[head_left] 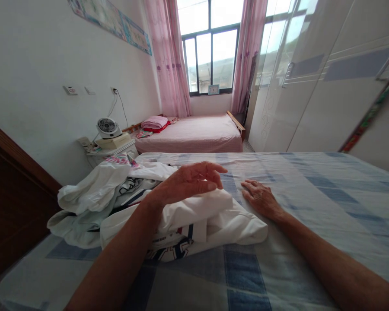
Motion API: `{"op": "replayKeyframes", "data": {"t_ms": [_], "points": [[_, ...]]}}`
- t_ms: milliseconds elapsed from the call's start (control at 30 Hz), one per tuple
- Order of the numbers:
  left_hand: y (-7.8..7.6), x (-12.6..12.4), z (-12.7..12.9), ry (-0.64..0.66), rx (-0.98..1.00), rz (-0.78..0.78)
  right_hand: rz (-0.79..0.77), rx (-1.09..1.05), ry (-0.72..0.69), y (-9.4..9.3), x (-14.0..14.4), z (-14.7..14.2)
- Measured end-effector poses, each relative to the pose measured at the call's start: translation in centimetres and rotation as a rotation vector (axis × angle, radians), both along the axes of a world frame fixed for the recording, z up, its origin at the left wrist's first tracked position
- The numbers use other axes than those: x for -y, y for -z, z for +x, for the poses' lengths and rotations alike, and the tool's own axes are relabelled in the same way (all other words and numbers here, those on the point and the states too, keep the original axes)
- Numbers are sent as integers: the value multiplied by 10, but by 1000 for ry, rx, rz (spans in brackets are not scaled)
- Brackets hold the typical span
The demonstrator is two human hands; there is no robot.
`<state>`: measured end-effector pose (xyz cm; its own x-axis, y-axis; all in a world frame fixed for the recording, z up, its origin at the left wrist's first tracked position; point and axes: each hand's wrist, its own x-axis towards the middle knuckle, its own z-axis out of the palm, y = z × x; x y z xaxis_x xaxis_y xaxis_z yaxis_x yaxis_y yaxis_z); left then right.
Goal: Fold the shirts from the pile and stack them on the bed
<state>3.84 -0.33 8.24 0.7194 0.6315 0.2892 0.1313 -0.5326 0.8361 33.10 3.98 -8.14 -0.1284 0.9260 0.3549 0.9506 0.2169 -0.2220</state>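
A folded white garment [210, 222] with red and navy trim lies on the blue checked bed sheet [311, 203] in front of me. My left hand [189, 181] hovers just over its top fold, fingers loosely curled and apart, holding nothing. Flat on the sheet rests my right hand [261, 198], palm down, touching the garment's right edge. Behind and to the left sits a heap of crumpled white clothes [94, 194].
A white nightstand [112, 151] with a small fan [108, 128] stands at the left wall. A second bed with a pink cover [197, 134] lies under the window. White wardrobe doors [311, 86] line the right side.
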Motion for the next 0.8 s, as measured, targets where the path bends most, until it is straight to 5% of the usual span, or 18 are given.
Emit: {"op": "replayKeyframes", "data": {"t_ms": [100, 367, 500, 633, 800], "points": [[1, -4, -3, -32, -105, 26, -2, -124, -81, -5, 2, 0], [25, -36, -30, -410, -770, 372, -60, -186, -258, -19, 28, -35], [44, -58, -61, -415, -867, 392, -158, -367, -291, -31, 38, -51], [63, -78, -84, -287, -894, 494, -224, -740, -237, -70, 46, -52], [71, -84, -91, -316, -1010, 584, 8, -1130, -88, -122, 52, -6]]}}
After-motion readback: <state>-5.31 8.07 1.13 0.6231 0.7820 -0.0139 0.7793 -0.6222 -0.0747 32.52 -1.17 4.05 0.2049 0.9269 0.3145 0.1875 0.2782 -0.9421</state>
